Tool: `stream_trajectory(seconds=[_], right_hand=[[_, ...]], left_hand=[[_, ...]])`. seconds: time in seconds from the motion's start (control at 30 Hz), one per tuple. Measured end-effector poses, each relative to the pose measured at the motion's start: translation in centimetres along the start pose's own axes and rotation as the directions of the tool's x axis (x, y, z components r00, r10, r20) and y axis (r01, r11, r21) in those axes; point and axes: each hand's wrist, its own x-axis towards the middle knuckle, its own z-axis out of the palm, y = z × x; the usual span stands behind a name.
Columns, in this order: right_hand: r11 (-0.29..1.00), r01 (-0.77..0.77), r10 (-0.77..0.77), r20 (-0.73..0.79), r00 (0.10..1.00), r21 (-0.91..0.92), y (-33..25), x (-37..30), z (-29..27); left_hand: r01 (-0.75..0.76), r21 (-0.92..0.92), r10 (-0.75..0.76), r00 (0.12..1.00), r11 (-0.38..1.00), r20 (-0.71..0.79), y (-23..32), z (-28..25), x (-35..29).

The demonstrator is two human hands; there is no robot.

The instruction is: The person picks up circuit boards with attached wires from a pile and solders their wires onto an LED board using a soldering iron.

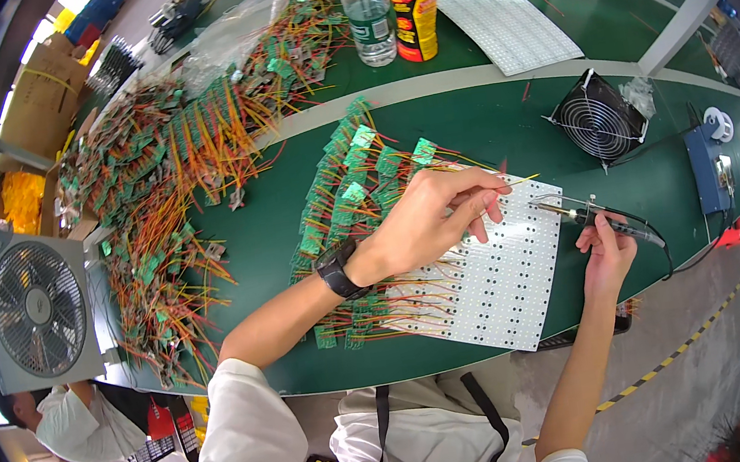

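My left hand (438, 218), with a black band on its wrist, reaches over a white perforated panel (510, 278) dotted with small dark spots. Its thumb and forefinger are pinched on a thin yellow wire (525, 179), whose end sticks out past the fingertips. A soldering iron (590, 215) with a dark cable is held in my right hand (609, 255). Its tip points left at the panel's upper right part; I cannot tell whether it touches. Green circuit boards (330, 208) with red and yellow wires lie in rows beside and partly over the panel's left side.
A large heap of wired boards (193, 142) covers the left. Behind stand a water bottle (369, 19), an orange-capped bottle (414, 13) and another white panel (511, 24). A black fan (597, 122) and blue box (707, 171) stand right; a grey fan (38, 309) and another person (89, 422) are left.
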Motion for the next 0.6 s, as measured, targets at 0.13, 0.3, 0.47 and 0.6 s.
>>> stream_trajectory(seconds=[0.13, 0.3, 0.47, 0.6], right_hand=[[1.000, -0.005, 0.005, -0.011, 1.000, -0.019, -0.3, -0.1, 0.0], [1.000, -0.012, 0.011, -0.015, 1.000, -0.028, -0.3, -0.3, 0.4], [0.993, 0.075, -0.076, -0.003, 0.997, -0.088, -0.1, -0.5, 0.6], [0.984, 0.125, -0.121, 0.035, 0.992, -0.131, -0.5, -0.5, 1.0]], left_hand=[[0.024, 0.109, -0.035, 0.995, 0.994, 0.094, -0.8, 0.7, 1.1], [-0.340, 0.611, 0.260, 0.940, 0.715, 0.219, -3.6, 0.7, 0.7], [-0.310, 0.722, 0.238, 0.950, 0.618, 0.204, -5.5, 1.3, 0.1], [-0.279, 0.714, 0.279, 0.953, 0.642, 0.121, -6.2, 1.3, -0.1]])
